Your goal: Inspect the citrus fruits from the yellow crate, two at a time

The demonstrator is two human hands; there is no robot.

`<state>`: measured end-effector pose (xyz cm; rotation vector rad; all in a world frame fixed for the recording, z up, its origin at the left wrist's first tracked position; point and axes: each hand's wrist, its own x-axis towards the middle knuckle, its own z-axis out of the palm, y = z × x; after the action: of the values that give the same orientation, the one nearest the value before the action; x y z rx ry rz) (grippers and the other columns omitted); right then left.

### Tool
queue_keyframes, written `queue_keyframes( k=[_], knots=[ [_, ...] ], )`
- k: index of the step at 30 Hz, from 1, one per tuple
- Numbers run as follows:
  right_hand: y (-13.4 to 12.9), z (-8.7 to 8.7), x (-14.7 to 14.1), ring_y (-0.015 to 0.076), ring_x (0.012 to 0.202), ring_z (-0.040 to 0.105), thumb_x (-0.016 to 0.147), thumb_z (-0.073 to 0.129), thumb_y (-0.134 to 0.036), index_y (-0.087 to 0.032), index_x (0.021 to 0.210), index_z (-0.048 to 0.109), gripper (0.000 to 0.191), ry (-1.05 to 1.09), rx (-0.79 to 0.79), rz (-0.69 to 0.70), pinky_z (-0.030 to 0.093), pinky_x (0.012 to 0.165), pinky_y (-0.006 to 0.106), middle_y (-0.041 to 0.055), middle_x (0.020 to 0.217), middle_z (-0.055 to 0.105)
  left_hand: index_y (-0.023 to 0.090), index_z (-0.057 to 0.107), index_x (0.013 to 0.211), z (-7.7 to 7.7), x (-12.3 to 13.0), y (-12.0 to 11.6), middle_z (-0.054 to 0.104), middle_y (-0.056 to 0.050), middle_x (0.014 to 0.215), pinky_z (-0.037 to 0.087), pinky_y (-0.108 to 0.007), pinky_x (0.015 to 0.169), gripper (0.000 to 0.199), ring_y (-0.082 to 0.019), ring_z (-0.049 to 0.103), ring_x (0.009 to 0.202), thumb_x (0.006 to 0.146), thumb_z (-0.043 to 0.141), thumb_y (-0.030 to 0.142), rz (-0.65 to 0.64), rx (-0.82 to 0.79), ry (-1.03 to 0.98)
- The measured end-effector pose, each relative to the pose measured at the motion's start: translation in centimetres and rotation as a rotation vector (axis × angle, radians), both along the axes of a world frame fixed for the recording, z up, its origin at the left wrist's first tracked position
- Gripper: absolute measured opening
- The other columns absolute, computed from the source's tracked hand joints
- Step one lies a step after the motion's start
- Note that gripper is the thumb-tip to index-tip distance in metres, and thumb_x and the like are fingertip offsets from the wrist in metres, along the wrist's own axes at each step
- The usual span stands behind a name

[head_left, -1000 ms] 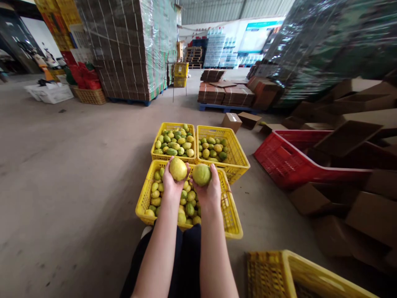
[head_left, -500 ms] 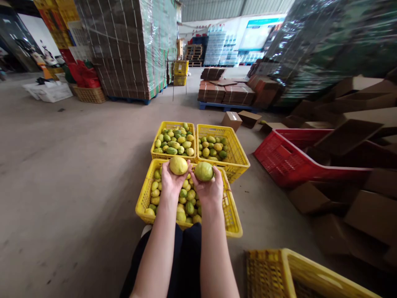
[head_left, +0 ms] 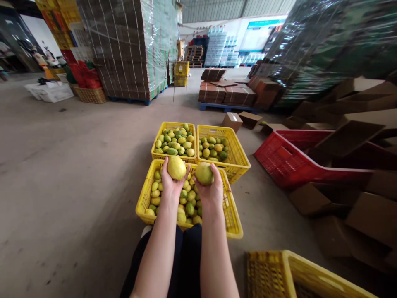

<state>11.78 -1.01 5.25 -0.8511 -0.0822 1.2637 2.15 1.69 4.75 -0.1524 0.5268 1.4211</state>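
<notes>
My left hand (head_left: 172, 186) is closed around a yellow fruit (head_left: 176, 167), held up over the near yellow crate (head_left: 142, 198). Beside it, my right hand (head_left: 211, 188) grips a green-yellow fruit (head_left: 204, 173) above the same crate. The two fruits are a small distance apart. Many yellow and green fruits (head_left: 190, 208) lie in the near crate, partly hidden by my hands and forearms. Behind it stand a left crate (head_left: 153, 149) full of similar fruits and a right crate (head_left: 240, 159) with fewer fruits at its left side.
A red crate (head_left: 273, 161) with cardboard in it stands at the right, among loose cardboard boxes (head_left: 372, 215). Another yellow crate (head_left: 266, 275) is at the bottom right. Flattened cardboard (head_left: 238, 95) lies on a blue pallet beyond the fruit crates, near wrapped stacks (head_left: 118, 49).
The yellow fruit in my left hand has turned and shifted slightly left. My right hand's fingers have moved a little around the green-yellow fruit.
</notes>
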Motion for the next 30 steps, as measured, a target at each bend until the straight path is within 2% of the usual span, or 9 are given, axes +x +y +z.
queue_keyframes(
  k=[2,4,7,13,17,20,23,30],
  knots=[
    [-0.1,0.2,0.1,0.0144,0.050,0.063,0.075,0.065,-0.035,-0.019,0.081,0.061,0.018,0.024,-0.033,0.041,0.049,0.039,0.023,-0.0013,0.062,0.066,0.013,0.066,0.089,-0.1,0.0,0.0,0.067,-0.006,0.079,0.058,-0.033,0.069,0.033,-0.017,0.066,0.070,0.090,0.052,0.043,-0.047,0.020,-0.001],
    [-0.1,0.2,0.1,0.0162,0.049,0.063,0.081,0.057,-0.041,-0.016,0.080,0.062,0.025,0.034,-0.058,0.101,0.049,0.039,0.024,0.0029,0.060,0.067,0.012,0.067,0.091,0.1,0.1,-0.1,0.068,-0.008,0.081,0.057,-0.028,0.066,0.035,-0.017,0.067,0.072,0.092,0.047,0.041,-0.046,0.031,0.007],
    [0.0,0.0,0.2,0.0170,0.050,0.064,0.083,0.053,-0.041,-0.014,0.080,0.063,0.029,0.043,-0.051,0.125,0.050,0.041,0.025,0.0060,0.062,0.068,0.012,0.067,0.094,0.6,0.5,-0.2,0.069,-0.009,0.081,0.056,-0.028,0.063,0.037,-0.018,0.068,0.072,0.094,0.039,0.036,-0.043,0.039,0.025],
    [0.4,-0.8,0.1,0.0167,0.063,0.067,0.075,0.061,-0.028,-0.016,0.083,0.062,0.015,0.045,0.050,0.065,0.058,0.059,0.029,0.0022,0.072,0.070,0.015,0.067,0.100,0.9,0.4,-0.6,0.070,-0.008,0.088,0.055,-0.035,0.073,0.033,-0.020,0.067,0.077,0.092,0.041,0.032,-0.011,0.067,0.042],
    [0.2,-0.8,0.1,0.0157,0.060,0.065,0.073,0.062,-0.040,-0.018,0.082,0.062,0.023,0.006,0.080,-0.028,0.057,0.058,0.030,-0.0009,0.070,0.068,0.016,0.068,0.094,0.5,-0.1,-0.8,0.071,-0.007,0.087,0.053,-0.031,0.069,0.034,-0.019,0.067,0.077,0.089,0.046,0.040,-0.006,0.119,0.027],
    [-0.2,-0.6,-0.1,0.0158,0.058,0.063,0.074,0.058,-0.049,-0.016,0.077,0.065,0.035,-0.073,0.119,-0.059,0.053,0.054,0.028,0.0031,0.068,0.069,0.016,0.068,0.086,0.7,-0.2,-0.8,0.069,-0.005,0.078,0.050,-0.027,0.061,0.031,-0.016,0.065,0.065,0.088,0.045,0.036,0.009,0.188,0.076],
    [-0.6,-0.3,-0.5,0.0159,0.062,0.064,0.072,0.059,-0.046,-0.015,0.067,0.067,0.033,-0.160,0.215,-0.107,0.052,0.058,0.027,0.0039,0.065,0.068,0.016,0.068,0.076,1.0,-0.1,-1.1,0.066,-0.005,0.069,0.049,-0.028,0.057,0.031,-0.016,0.063,0.057,0.087,0.044,0.033,0.010,0.304,0.150],
    [-0.9,-0.2,-1.2,0.0168,0.067,0.065,0.072,0.056,-0.038,-0.017,0.064,0.070,0.027,-0.204,0.355,-0.188,0.052,0.071,0.030,0.0023,0.065,0.069,0.014,0.069,0.066,0.6,0.3,-1.9,0.063,-0.006,0.062,0.053,-0.039,0.073,0.030,-0.020,0.065,0.059,0.082,0.051,0.033,-0.064,0.596,0.292]
  ],
)
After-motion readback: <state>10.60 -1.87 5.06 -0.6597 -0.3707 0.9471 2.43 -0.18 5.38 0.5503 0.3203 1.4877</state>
